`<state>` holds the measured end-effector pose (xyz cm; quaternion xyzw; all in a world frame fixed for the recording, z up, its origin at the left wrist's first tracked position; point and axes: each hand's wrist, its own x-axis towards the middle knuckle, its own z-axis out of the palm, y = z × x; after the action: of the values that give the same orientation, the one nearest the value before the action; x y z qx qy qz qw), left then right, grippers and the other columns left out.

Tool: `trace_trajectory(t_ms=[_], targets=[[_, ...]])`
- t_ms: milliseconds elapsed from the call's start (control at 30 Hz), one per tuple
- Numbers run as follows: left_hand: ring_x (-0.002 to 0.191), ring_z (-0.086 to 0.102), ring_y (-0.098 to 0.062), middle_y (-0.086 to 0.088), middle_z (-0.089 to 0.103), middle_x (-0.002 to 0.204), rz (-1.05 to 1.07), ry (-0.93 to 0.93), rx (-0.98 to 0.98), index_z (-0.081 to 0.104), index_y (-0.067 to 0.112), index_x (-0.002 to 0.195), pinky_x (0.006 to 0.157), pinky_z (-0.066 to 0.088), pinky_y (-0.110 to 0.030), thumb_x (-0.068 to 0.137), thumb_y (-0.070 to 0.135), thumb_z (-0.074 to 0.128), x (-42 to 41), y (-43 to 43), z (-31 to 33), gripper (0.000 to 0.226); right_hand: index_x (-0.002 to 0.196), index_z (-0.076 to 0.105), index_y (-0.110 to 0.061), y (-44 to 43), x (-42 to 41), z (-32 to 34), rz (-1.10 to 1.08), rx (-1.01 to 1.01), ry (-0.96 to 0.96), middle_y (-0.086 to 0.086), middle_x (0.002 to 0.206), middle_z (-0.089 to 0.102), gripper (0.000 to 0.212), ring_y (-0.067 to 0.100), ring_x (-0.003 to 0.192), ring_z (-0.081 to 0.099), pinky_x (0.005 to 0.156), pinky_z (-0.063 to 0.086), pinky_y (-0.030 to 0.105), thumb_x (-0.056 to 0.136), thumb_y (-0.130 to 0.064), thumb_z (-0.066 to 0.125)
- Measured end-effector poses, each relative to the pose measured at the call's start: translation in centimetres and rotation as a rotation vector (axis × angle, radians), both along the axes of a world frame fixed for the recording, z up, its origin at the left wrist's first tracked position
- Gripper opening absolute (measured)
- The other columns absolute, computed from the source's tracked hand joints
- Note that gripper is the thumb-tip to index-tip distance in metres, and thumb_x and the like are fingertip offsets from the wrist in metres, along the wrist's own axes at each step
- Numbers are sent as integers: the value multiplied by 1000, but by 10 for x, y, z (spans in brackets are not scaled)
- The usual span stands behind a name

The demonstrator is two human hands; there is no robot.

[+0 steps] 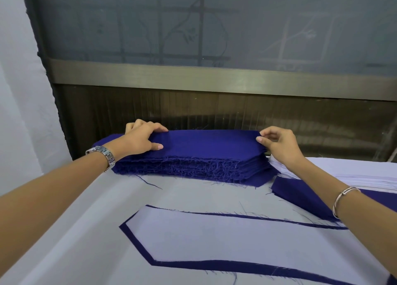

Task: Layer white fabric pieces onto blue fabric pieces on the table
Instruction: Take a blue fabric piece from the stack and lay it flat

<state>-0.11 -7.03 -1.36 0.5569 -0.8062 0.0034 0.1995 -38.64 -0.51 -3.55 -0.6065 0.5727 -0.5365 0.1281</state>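
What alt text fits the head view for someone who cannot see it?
Two hands work a blue fabric stack at the table's far edge: the left hand rests on its left end, the right hand pinches the top layer's right end. Nearer, a white piece lies on a blue piece; a white stack sits at right.

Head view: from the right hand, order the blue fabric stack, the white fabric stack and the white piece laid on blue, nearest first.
1. Blue fabric stack: the right hand pinches its right end.
2. White fabric stack: just right of the hand.
3. White piece laid on blue: at the table's front.
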Motion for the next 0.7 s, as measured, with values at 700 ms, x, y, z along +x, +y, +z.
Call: trace_trajectory(t_ms=[700], targets=[[93,65,-31,-9,73,98,87,162,-428,72,16,109,85,48,-46,94,34,63,85,37,25,25,83,64,-22,38,-15,37,28,6,-25,-11,64,73,15,-1,57,66,48,45,11,91,-12,71]])
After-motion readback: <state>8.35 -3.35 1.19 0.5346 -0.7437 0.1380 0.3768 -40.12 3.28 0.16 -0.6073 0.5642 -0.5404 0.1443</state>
